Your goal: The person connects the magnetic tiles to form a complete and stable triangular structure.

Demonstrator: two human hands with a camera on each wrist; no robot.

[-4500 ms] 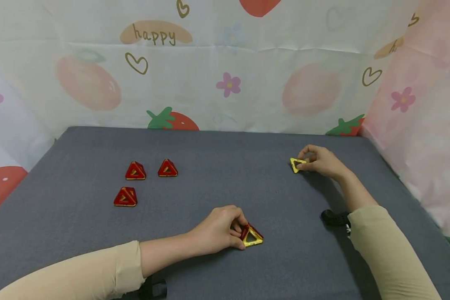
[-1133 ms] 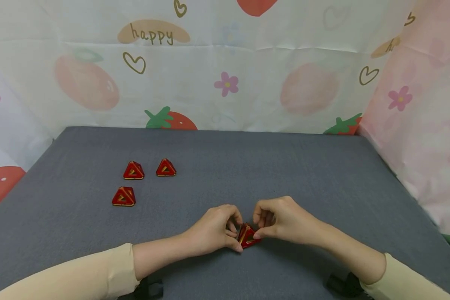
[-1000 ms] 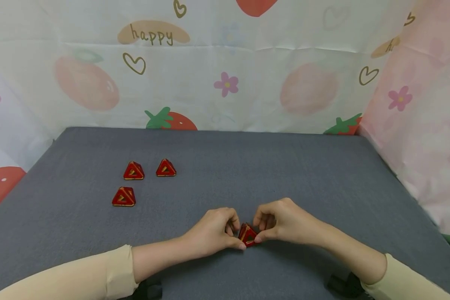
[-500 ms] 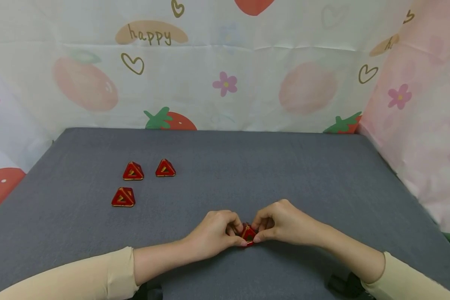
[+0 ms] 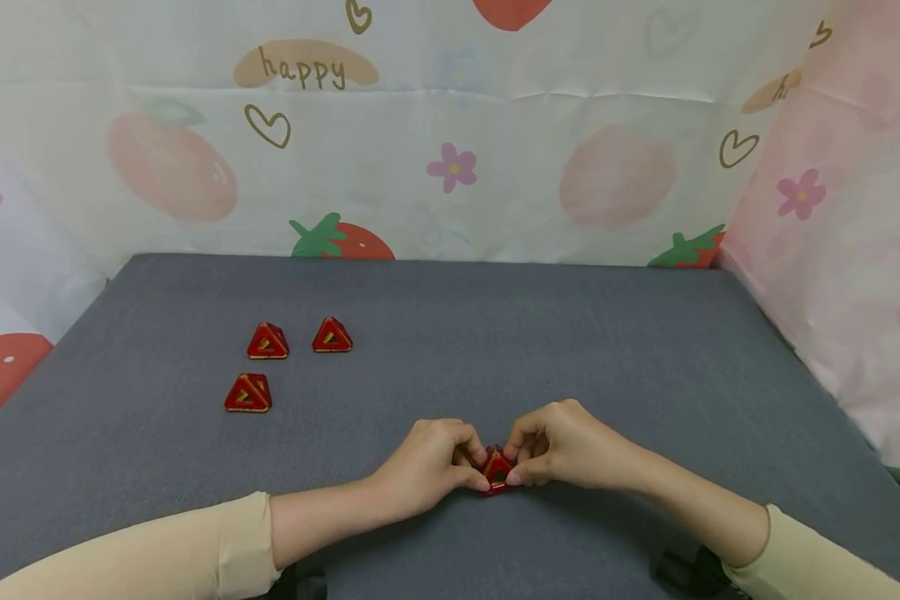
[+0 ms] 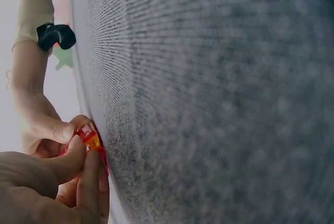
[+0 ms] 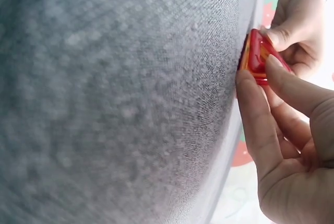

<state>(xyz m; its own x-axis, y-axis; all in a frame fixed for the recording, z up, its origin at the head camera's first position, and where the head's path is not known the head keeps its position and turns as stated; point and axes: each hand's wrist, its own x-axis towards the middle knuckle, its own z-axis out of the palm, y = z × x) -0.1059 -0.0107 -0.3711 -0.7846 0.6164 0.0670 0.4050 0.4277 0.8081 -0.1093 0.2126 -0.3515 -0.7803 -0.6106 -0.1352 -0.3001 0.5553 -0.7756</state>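
Observation:
Near the table's front, a small red magnetic-tile pyramid (image 5: 497, 472) with triangular openings stands between both hands. My left hand (image 5: 422, 465) pinches its left side with thumb and fingers. From the right, my right hand (image 5: 573, 447) does the same, its thumb low at the front edge. Red faces and yellow inner edges of the pyramid (image 7: 258, 59) show in the right wrist view. In the left wrist view the fingers cover most of the pyramid (image 6: 93, 138). Its back is hidden in the head view.
Three similar red pyramids stand at the left: one at the back (image 5: 267, 342), another beside it (image 5: 332, 336), and one nearer (image 5: 248, 393). Grey cloth covers the table (image 5: 450, 333). A printed curtain (image 5: 525, 200) hangs behind it.
The right hand came from the back right with a yellow triangle tile to the pyramid; its yellow open side now shows red. Lately both hands have closed in on its sides, almost still.

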